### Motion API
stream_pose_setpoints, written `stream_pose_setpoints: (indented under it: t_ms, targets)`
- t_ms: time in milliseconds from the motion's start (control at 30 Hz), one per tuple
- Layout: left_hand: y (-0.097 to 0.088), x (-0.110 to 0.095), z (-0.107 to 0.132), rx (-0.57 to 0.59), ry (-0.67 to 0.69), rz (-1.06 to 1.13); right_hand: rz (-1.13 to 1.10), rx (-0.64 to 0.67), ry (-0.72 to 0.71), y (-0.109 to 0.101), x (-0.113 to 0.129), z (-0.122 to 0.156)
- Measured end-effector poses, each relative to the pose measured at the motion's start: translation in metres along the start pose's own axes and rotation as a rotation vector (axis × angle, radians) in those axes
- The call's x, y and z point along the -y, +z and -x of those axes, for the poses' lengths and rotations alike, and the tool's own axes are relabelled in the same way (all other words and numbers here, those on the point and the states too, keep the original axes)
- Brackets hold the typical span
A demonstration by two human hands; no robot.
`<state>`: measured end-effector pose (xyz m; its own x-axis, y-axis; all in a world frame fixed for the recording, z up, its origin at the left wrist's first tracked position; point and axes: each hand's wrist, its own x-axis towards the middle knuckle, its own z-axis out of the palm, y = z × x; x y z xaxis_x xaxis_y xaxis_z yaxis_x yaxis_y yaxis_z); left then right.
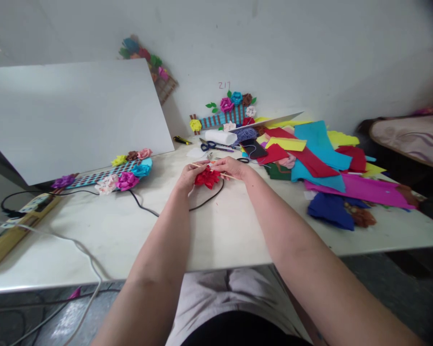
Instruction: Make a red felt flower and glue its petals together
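Note:
Both my hands meet over the middle of the white table [216, 230]. My left hand [189, 176] is closed on a red paper flower [207, 178]. My right hand [232, 167] pinches the same flower from the right, together with a thin wooden stick [231, 176] that runs across the flower. A black cable [209, 199] curves on the table just below the flower.
A heap of coloured paper sheets [321, 158] covers the table's right side. Blue scissors [211, 145], a white roll [221, 137] and a yellow cutter [182, 140] lie at the back. A flower-decorated strip [108, 177] lies left, a white board [72, 115] leans behind, cables trail left.

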<state>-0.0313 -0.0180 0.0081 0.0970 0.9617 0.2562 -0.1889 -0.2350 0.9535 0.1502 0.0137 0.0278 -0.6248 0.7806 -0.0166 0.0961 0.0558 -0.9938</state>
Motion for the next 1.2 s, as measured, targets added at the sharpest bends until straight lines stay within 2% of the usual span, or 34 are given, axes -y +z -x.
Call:
stream_pose_setpoints:
  t_ms: [400, 567, 767, 1033, 1200]
  targets:
    - [0.003, -0.004, 0.002, -0.045, -0.043, 0.006, 0.249, -0.137, -0.041, 0.014, 0.014, 0.004]
    - [0.005, -0.003, 0.001, -0.069, -0.117, -0.007, 0.269, -0.168, -0.053, 0.014, 0.013, 0.003]
    - [0.005, -0.001, -0.003, -0.177, -0.149, -0.006, 0.275, -0.198, -0.052, 0.012, 0.010, 0.001]
    - [0.004, -0.001, 0.000, -0.157, -0.213, -0.014, 0.304, -0.222, -0.044, 0.013, 0.013, 0.003]
    - [0.004, -0.004, 0.001, -0.210, -0.277, -0.030, 0.360, -0.229, -0.082, 0.014, 0.015, 0.003]
